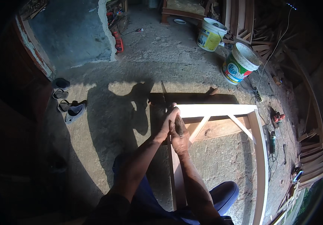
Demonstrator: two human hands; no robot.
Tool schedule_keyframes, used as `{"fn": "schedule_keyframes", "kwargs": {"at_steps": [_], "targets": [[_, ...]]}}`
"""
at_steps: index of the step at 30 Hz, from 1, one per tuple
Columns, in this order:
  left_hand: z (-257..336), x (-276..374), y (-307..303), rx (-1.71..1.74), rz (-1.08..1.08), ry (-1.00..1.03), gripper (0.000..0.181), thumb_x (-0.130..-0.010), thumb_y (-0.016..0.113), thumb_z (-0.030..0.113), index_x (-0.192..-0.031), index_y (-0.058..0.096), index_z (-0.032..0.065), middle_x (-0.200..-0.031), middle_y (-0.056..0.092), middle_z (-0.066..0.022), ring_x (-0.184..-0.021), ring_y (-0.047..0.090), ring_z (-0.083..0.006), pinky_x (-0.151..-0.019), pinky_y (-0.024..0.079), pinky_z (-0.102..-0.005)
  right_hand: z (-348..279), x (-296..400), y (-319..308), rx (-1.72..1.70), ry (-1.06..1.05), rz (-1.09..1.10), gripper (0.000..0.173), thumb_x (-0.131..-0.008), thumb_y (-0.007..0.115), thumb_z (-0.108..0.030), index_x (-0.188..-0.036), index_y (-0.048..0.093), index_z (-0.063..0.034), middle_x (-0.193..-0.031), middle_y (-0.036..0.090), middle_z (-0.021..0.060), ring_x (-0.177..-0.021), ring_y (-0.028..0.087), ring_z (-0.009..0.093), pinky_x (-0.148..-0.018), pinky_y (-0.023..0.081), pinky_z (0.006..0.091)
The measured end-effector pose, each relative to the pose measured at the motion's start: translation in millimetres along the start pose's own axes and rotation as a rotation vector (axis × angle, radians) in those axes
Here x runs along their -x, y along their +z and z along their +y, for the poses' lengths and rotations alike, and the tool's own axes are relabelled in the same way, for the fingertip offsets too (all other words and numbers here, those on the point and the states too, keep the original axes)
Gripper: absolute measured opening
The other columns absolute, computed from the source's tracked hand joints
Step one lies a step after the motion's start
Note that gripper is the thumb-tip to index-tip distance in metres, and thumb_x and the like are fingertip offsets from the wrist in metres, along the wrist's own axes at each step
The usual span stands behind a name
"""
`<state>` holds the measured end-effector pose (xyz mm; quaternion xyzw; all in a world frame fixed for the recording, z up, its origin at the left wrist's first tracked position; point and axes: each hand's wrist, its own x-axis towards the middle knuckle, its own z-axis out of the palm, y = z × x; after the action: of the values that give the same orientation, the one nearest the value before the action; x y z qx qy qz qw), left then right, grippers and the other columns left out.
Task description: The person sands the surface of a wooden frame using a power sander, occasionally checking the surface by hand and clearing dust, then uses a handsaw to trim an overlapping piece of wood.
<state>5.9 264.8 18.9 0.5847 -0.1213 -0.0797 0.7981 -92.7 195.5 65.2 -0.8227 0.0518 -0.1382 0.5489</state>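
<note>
A pale wooden frame (215, 110) with diagonal braces lies before me, its top rail brightly sunlit. My left hand (170, 121) is curled around the rail's left end, at the frame's corner. Just below and right of it, touching it, is my right hand (179, 135), with bent fingers close to the corner. A narrow pointed blade, seemingly of a handsaw (164, 91), juts forward beyond my left hand. Its handle is hidden by the hands, so what my right hand grips does not show. One diagonal brace (199, 130) meets the frame beside my right hand.
A wooden board (220, 129) lies under the frame. Two paint buckets, one yellow (209, 39) and one green (236, 67), stand ahead right. Power tools (272, 142) and cables lie at right. Sandals (75, 112) are at left; stacked timber (316, 163) is at far right.
</note>
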Motion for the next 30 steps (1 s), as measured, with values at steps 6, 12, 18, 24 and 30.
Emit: {"fn": "schedule_keyframes", "kwargs": {"at_steps": [6,12,18,24,30], "targets": [[22,193,66,-0.672,-0.044,0.171,0.017,-0.095,0.051,0.01,-0.109,0.055,0.0028,-0.141,0.047,-0.0185,-0.126,0.05,-0.0275,-0.103,0.041,-0.0339,-27,170,-71,0.127,0.089,-0.141,0.062,-0.102,0.054,-0.036,-0.149,0.039,0.0015,-0.151,0.039,0.0294,-0.139,0.043,0.04,-0.109,0.043,0.0411],[2,87,19,-0.407,-0.035,0.125,0.016,-0.093,0.052,0.016,-0.101,0.051,0.0025,-0.107,0.056,-0.0117,-0.096,0.054,-0.0186,-0.089,0.043,-0.0312,-9,67,-28,0.171,0.057,-0.083,0.066,-0.101,0.052,-0.046,-0.148,0.041,-0.001,-0.142,0.052,0.0235,-0.113,0.059,0.029,-0.092,0.049,0.0328],[37,88,23,-0.591,-0.13,0.331,0.012,-0.094,0.05,0.014,-0.095,0.049,0.0026,-0.097,0.053,-0.0131,-0.097,0.057,-0.0275,-0.099,0.044,-0.0322,2,75,-26,0.139,0.003,-0.059,0.068,-0.102,0.049,-0.049,-0.147,0.042,0.002,-0.147,0.045,0.0283,-0.134,0.051,0.031,-0.102,0.046,0.0369],[42,167,66,-0.44,0.01,-0.105,0.021,-0.092,0.055,0.014,-0.107,0.052,-0.0002,-0.139,0.048,-0.017,-0.128,0.048,-0.0283,-0.103,0.039,-0.0368,-44,158,-65,0.015,0.187,-0.152,0.084,-0.097,0.044,-0.061,-0.151,0.034,0.003,-0.151,0.044,0.0224,-0.138,0.046,0.03,-0.111,0.039,0.0358],[7,5,5,-0.029,0.024,-0.03,0.01,-0.09,0.05,0.014,-0.085,0.046,0.0065,-0.076,0.041,-0.0027,-0.072,0.043,-0.0126,-0.067,0.037,-0.0317,34,-4,6,-0.094,0.09,-0.028,0.065,-0.1,0.059,-0.041,-0.147,0.043,0.0019,-0.133,0.061,0.0217,-0.087,0.062,0.021,-0.075,0.053,0.0298]]}}
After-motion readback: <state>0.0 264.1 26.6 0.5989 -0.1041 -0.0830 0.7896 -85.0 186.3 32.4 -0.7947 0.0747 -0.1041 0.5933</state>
